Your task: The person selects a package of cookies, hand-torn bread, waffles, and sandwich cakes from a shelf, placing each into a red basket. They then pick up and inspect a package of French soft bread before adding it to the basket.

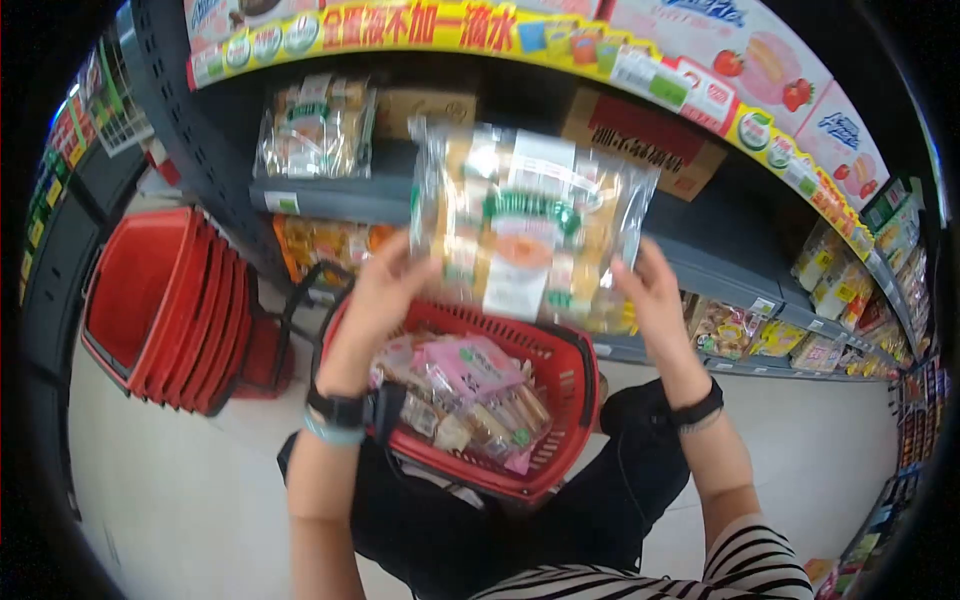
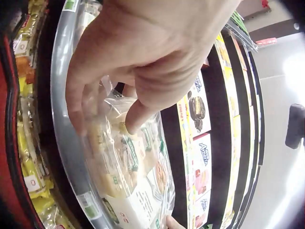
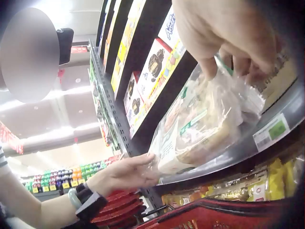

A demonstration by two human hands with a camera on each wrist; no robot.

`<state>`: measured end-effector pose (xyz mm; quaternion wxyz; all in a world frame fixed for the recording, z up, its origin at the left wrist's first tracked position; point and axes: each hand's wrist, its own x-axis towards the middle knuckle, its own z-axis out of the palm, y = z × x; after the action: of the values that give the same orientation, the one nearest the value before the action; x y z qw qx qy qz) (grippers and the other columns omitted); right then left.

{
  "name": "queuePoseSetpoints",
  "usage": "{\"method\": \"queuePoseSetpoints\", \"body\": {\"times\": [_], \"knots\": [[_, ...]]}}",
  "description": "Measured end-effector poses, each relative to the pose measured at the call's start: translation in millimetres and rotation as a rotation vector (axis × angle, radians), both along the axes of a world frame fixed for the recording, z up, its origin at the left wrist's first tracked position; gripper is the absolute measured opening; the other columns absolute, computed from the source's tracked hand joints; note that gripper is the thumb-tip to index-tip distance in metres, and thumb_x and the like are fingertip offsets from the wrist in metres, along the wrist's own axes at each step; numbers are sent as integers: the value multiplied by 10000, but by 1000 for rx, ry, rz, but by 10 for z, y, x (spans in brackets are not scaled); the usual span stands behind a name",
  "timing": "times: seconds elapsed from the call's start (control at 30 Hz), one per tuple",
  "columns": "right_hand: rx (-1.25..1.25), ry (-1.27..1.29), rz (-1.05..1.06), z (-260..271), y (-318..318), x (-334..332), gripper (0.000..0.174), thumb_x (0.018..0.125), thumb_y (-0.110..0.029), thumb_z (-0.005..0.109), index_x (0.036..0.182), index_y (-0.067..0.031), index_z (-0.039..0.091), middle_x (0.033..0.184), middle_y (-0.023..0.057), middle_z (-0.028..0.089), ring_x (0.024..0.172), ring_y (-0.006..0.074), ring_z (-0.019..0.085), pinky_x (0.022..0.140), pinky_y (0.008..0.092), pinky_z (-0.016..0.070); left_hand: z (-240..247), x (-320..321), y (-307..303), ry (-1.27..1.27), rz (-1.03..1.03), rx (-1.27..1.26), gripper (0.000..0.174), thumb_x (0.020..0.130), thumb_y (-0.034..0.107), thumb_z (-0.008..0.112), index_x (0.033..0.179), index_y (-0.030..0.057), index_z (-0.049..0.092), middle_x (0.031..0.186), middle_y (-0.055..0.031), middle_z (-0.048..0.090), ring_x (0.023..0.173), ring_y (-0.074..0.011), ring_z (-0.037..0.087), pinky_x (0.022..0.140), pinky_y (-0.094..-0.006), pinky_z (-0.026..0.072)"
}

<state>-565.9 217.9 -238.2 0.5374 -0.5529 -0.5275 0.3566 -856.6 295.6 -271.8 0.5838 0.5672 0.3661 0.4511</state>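
Observation:
Both hands hold one clear plastic package of bread with a white and green label, raised over a red shopping basket. The left hand grips its left edge, and the right hand grips its right edge. In the left wrist view, the thumb and fingers of the left hand pinch the crinkled wrapper of the package. The right wrist view has the right hand pinching the other end of the package. Pink and clear packets lie in the basket.
A similar package sits on the grey shelf at the left, with cardboard boxes behind. Stacked red baskets stand on the floor at the left. More snack packs fill the lower shelf. The person's legs flank the basket.

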Motion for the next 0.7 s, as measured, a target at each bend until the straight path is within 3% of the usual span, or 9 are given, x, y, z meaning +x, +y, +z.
{"method": "queuePoseSetpoints", "body": {"times": [0.07, 0.2, 0.3, 0.5, 0.6, 0.63, 0.7], "knots": [[44, 50, 55, 98, 288, -56, 392, 885, -138, 564, 1245, -36, 447, 1105, 58, 581, 1001, 123, 525, 830, 270, 421, 6, -21, 329, -42, 29, 74, 383, 855, 58, 580, 1227, 10, 503, 992, -45, 617, 866, -109, 574, 778, -258, 480], [26, 6, 42, 125, 921, -51, 389, 888, -115, 549, 1253, -35, 441, 1110, 55, 579, 995, 121, 521, 809, 263, 414, 148, -32, 931, 152, 178, 308, 370, 816, 13, 601, 1182, 21, 551, 946, -49, 631, 832, -111, 564, 745, -260, 455], [104, 11, 23, 90, 1268, -150, 389, 882, -85, 544, 1253, -27, 441, 1115, 56, 578, 984, 122, 522, 819, 262, 408, 201, -19, 1287, 267, 256, 331, 337, 844, 65, 596, 1177, 27, 558, 949, -43, 624, 835, -109, 546, 769, -255, 432], [222, 38, -11, -69, 1803, -332, 446, 872, -49, 535, 1298, 2, 412, 1173, 97, 559, 946, 132, 536, 837, 260, 414, 110, -90, 1819, 370, 472, 443, 303, 766, 19, 638, 1067, -1, 612, 797, -76, 668, 714, -150, 600, 685, -270, 453], [187, 11, 36, -228, 1964, -407, 436, 866, -67, 547, 1283, -10, 434, 1112, 82, 588, 894, 125, 541, 811, 264, 427, -195, -184, 2034, 526, 614, 449, 332, 745, 13, 639, 1074, -11, 600, 848, -125, 664, 768, -207, 626, 719, -291, 468], [128, -11, 58, -295, 2012, -414, 428, 865, -79, 551, 1276, -23, 445, 1081, 78, 593, 873, 126, 543, 793, 268, 433, -270, -169, 2059, 409, 628, 461, 374, 734, 3, 625, 1104, -24, 572, 917, -177, 643, 857, -270, 630, 780, -330, 476], [50, -92, 36, -347, 2089, -403, 426, 867, -84, 543, 1280, -38, 448, 1053, 74, 597, 829, 129, 540, 762, 263, 436, -270, -147, 1963, 480, 640, 483, 391, 733, -2, 616, 1118, -33, 558, 945, -190, 633, 893, -290, 621, 809, -345, 472]]}}
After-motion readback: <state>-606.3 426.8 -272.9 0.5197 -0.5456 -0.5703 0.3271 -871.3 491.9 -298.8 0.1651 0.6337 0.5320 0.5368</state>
